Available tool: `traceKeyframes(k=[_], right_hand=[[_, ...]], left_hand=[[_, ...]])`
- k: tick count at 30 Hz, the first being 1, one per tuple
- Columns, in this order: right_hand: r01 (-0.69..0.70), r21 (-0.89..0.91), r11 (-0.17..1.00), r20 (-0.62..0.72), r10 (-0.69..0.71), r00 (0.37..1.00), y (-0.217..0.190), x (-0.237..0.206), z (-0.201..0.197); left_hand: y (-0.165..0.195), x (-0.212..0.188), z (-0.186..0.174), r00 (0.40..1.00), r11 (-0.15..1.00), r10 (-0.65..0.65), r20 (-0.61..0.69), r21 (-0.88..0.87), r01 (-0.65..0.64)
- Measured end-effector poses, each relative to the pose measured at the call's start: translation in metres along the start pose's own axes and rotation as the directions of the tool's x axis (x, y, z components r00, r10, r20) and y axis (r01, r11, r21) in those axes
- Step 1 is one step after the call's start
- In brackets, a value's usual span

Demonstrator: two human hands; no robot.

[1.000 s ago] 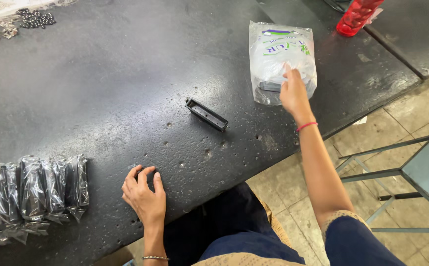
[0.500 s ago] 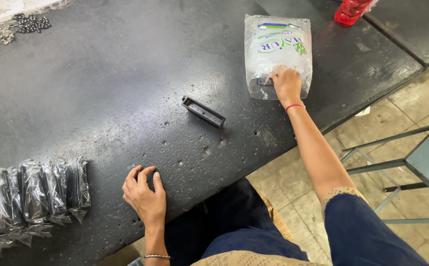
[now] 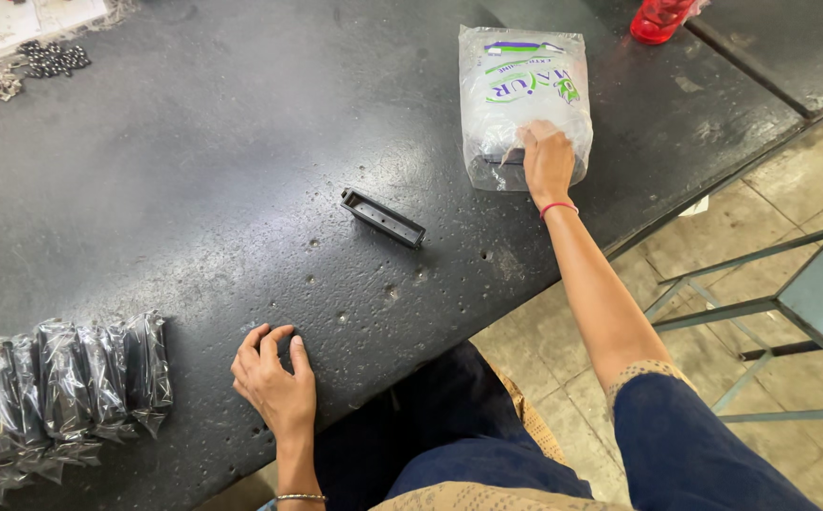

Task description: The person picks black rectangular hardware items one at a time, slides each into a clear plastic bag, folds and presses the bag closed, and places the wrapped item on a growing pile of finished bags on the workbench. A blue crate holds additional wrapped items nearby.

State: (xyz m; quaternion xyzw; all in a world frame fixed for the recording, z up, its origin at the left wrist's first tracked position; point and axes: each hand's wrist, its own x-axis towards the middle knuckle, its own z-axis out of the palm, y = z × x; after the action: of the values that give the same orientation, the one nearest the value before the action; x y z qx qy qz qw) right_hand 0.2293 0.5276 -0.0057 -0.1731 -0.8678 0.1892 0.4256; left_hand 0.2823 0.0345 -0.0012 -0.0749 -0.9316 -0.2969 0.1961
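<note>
Bag point(image 3: 523, 95), clear plastic with green and purple print, lies flat on the dark table point(image 3: 194, 189) near its far right edge, mouth toward the person. The right hand point(image 3: 548, 161) rests at that mouth with fingers curled into or onto the opening; whether they pinch something inside cannot be told, since the plastic and the hand hide the tips. A dark shape shows through the film just beside the fingers, and the rest of the contents look pale and unclear. The left hand point(image 3: 274, 378) lies on the table near the front edge, fingers loosely spread, holding nothing. Judging by this, the step in hand is reaching into the bag, and a clean pull would call for a firm pinch while the film stays down. A black part point(image 3: 382, 217), long and open-topped, lies alone mid-table. Wrapped bundles point(image 3: 61, 388) of dark pieces sit in shiny film at the left edge.
</note>
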Motion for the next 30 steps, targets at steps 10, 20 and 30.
traceKeyframes(k=[10,20,30], right_hand=[[-0.083,0.036,0.996,-0.125,0.087,0.988,-0.008,-0.017,-0.013],[-0.233,0.369,0.900,-0.136,0.300,0.944,-0.025,-0.059,-0.035],[-0.360,0.369,0.857,0.051,0.368,0.928,-0.060,-0.082,-0.057]], left_hand=[[0.001,-0.002,-0.002,1.000,1.000,0.001,0.001,0.001,-0.001],[0.000,-0.002,-0.003,1.000,1.000,0.015,-0.001,0.002,-0.015],[0.053,-0.007,-0.003,0.980,0.955,0.196,-0.046,-0.220,-0.201]])
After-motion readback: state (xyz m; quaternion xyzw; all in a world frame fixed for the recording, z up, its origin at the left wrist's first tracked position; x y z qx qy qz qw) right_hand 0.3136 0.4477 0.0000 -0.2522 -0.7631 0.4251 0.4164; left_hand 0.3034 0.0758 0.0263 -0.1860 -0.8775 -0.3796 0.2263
